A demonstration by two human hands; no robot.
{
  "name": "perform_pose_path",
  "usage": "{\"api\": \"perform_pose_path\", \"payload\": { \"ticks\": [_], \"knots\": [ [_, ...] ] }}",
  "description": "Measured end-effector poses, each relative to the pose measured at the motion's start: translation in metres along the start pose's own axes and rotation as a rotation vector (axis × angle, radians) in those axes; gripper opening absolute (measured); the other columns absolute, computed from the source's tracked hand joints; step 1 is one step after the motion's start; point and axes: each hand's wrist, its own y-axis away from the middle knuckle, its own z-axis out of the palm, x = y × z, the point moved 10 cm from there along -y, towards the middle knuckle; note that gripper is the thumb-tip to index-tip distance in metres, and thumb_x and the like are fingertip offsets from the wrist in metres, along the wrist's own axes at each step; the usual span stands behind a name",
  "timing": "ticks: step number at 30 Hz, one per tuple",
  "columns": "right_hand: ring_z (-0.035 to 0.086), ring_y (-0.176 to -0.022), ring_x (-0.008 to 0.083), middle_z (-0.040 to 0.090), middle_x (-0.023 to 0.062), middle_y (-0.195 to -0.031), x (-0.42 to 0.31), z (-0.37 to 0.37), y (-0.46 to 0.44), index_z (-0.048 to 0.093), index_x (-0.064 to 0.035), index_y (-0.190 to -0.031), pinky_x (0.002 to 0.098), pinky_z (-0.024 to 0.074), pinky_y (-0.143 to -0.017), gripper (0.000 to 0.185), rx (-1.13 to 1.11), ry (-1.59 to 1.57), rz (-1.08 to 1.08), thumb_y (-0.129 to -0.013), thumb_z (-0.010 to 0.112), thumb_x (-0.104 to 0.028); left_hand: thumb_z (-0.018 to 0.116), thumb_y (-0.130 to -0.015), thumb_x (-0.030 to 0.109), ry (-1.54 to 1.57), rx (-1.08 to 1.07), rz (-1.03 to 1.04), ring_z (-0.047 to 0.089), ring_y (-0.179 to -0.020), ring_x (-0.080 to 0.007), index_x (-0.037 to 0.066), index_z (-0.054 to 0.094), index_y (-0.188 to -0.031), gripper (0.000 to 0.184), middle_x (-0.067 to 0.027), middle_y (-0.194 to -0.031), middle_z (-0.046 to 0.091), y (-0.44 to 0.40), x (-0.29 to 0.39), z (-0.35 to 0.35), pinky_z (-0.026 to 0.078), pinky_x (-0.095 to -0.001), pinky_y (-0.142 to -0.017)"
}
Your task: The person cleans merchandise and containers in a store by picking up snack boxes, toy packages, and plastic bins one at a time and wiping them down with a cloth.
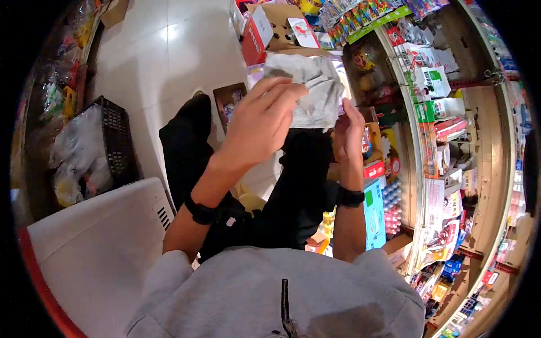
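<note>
A crumpled grey cloth [315,96] lies over a pale purple-edged, box-like thing [256,72] in front of my knees. The cloth hides most of that thing. My left hand [265,115] is over the cloth's left side, palm down, fingers stretched out towards its middle; whether the fingertips press on it I cannot tell. At the right edge, my right hand [350,127] grips the side of the covered thing, its fingers pointing away from me and its thumb hidden. Dark bands circle both wrists.
Shelves [414,141] of packaged goods run along the right. An open cardboard box [276,28] stands beyond the cloth. A smaller box [228,101] sits on the tiled floor. To the left are a black crate [119,138] with plastic bags and a white lid-like surface [101,236].
</note>
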Motion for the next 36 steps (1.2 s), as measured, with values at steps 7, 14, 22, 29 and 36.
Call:
{"api": "perform_pose_path", "payload": {
  "ticks": [7,14,22,29,36],
  "knots": [
    [0.06,-0.08,0.0118,0.066,0.0026,-0.093,-0.006,-0.015,0.039,0.062,-0.0025,-0.106,0.0253,0.0441,-0.071,0.028,-0.004,-0.117,-0.028,-0.094,0.06,-0.028,0.062,-0.09,0.013,0.674,0.315,-0.825,0.058,-0.107,-0.0248,0.003,0.051,-0.126,0.039,-0.0096,-0.119,0.059,0.078,-0.112,0.022,0.045,-0.0353,-0.093],
    [0.058,-0.099,0.0154,0.063,0.0061,-0.106,0.04,-0.03,0.026,0.058,0.0003,-0.115,0.0299,0.0446,-0.085,0.037,-0.058,0.105,0.139,-0.096,0.057,-0.031,0.065,-0.09,0.018,1.264,0.248,-1.02,0.061,-0.104,-0.0197,0.001,0.044,-0.133,0.051,-0.01,-0.12,0.059,0.105,-0.112,0.07,0.05,-0.0345,-0.09],
    [0.027,-0.134,0.0479,0.032,0.0193,-0.149,-0.015,0.115,0.097,0.049,-0.0171,-0.139,0.0546,0.0213,-0.111,0.06,-0.388,1.331,-0.768,-0.084,0.065,-0.036,0.066,-0.089,0.013,0.87,0.309,-0.903,0.059,-0.094,-0.0113,0.003,0.05,-0.121,0.036,-0.0054,-0.107,0.061,0.113,-0.104,0.054,0.048,-0.0259,-0.081],
    [0.026,-0.134,0.0518,0.025,0.0189,-0.154,0.01,0.112,0.078,0.045,-0.0185,-0.142,0.057,0.021,-0.111,0.062,-0.388,1.182,-0.737,-0.086,0.063,-0.037,0.067,-0.088,0.01,0.897,0.334,-0.863,0.059,-0.093,-0.0109,0.004,0.049,-0.121,0.038,-0.0055,-0.107,0.061,0.11,-0.089,0.042,0.049,-0.0263,-0.08],
    [0.026,-0.135,0.0515,0.03,0.0197,-0.152,-0.003,0.121,0.072,0.046,-0.0196,-0.141,0.0571,0.0201,-0.111,0.055,-0.323,1.185,-0.793,-0.088,0.056,-0.029,0.064,-0.091,0.018,0.96,0.352,-0.912,0.057,-0.101,-0.0119,0.007,0.047,-0.126,0.04,-0.0042,-0.112,0.059,0.117,-0.089,0.047,0.048,-0.0273,-0.085]
  ]
}}
